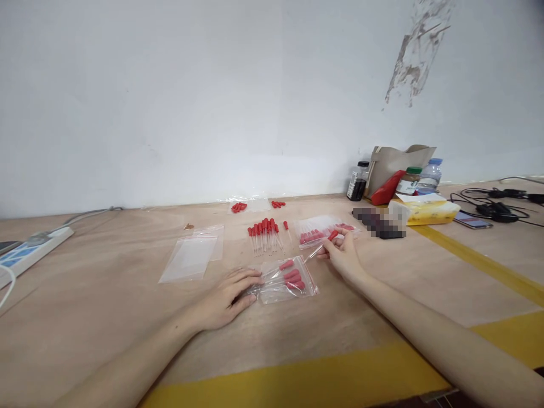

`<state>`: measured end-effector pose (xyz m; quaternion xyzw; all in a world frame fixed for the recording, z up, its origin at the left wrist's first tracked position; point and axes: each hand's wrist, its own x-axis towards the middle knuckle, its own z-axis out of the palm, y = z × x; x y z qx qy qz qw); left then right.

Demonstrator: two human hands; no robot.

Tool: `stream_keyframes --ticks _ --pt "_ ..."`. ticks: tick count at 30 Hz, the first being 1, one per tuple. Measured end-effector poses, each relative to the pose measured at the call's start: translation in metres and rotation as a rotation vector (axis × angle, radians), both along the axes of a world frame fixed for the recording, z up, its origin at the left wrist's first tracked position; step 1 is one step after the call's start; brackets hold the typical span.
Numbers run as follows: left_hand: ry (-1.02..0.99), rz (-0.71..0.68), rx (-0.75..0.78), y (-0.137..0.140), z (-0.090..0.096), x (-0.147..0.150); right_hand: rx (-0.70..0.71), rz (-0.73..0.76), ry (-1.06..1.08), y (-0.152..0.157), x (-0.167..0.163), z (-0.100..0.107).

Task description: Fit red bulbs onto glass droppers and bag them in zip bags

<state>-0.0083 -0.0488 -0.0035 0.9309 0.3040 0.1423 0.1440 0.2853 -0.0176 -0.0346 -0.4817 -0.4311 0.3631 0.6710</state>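
Observation:
My left hand (232,296) grips the closed end of a clear zip bag (272,296), thumb and fingers on its left side. Inside the bag lie several droppers with red rubber bulbs (293,276), bulbs toward the bag's mouth at the right. Between the fingers of my right hand (343,255) is a glass dropper (313,253), held near its red bulb and slanting down left, its tip at the mouth of the bag. Behind the right hand, another bag of droppers (321,224) lies flat. A row of loose red-bulb droppers (264,232) lies beyond the held bag.
Empty clear bags (189,258) lie left of the loose droppers. Small heaps of red bulbs (238,208) sit near the wall. At right are a tissue pack (429,211), jars (410,181), a phone (472,220) and black cables (497,209); at left, a power strip (36,252).

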Motion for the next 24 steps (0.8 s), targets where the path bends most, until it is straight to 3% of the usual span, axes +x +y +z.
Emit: stream_keyframes --ticks 10,14,18,24 --pt "-0.012 0.019 -0.020 0.000 -0.001 0.000 -0.070 0.117 0.052 -0.018 -0.013 0.000" --pt "-0.006 0.028 -0.007 0.000 -0.002 -0.001 -0.175 0.158 0.133 -0.019 -0.009 0.001" --pt "-0.010 0.051 -0.010 -0.001 -0.001 -0.001 -0.230 0.253 -0.053 -0.020 -0.007 0.001" --pt "-0.013 0.053 -0.022 -0.001 -0.001 0.000 -0.140 0.253 -0.396 -0.017 -0.007 -0.002"
